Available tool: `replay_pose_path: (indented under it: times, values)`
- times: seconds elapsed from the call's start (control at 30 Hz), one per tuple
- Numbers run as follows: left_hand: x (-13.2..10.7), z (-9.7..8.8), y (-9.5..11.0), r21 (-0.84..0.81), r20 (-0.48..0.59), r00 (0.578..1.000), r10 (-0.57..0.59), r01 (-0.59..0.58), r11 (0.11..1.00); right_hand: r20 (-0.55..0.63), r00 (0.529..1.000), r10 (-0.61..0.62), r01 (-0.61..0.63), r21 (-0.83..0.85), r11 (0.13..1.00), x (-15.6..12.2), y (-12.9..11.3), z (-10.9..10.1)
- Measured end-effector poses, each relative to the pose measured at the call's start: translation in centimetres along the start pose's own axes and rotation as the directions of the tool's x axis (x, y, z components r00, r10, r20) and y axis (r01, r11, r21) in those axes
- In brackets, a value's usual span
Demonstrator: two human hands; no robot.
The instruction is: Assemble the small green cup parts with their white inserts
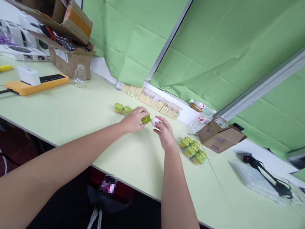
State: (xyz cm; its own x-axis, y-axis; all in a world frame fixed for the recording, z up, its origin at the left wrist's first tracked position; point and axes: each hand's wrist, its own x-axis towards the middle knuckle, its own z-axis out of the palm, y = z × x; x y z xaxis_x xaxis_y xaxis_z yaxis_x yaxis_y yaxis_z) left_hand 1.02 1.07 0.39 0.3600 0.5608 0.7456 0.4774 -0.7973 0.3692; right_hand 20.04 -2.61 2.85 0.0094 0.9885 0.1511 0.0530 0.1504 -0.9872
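Two small parts are pinched: the left hand (134,119) grips a green plastic piece (146,119), the right hand (164,132) a white part (155,121); loosened fingers could drop either onto the counter (86,114).

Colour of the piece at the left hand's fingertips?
Yellow-green: the piece shows best in the head view.

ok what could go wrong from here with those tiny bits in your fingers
The small green piece at the fingertips of the left hand and the small pale piece in the right hand could slip and roll across the table. The heap of green pieces lies close to the right hand, so it might get knocked.
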Motion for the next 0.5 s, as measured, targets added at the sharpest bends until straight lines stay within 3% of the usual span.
replay_pose_path:
  times: [0.13,0.33,0.4,0.5]
  values:
    - [-0.1,-0.3,0.3,-0.011,0.064,0.998,0.020,-0.019,1.000,0.019,0.999,0.028,-0.028,0.045,0.999,0.0,0.0,0.3]
    - [-0.3,0.2,0.5,-0.233,0.081,0.994,-0.074,0.091,0.968,0.040,0.999,0.028,-0.028,-0.018,0.999,0.1,0.3,0.3]
    - [-0.2,0.6,0.2,-0.337,0.060,0.986,-0.153,0.164,0.927,0.017,0.999,0.041,-0.041,-0.005,0.999,0.2,0.3,0.3]
    - [0.2,1.2,-0.2,-0.534,0.103,0.947,-0.305,0.311,0.787,-0.021,0.998,0.060,-0.059,0.031,0.998,0.1,0.2,0.5]
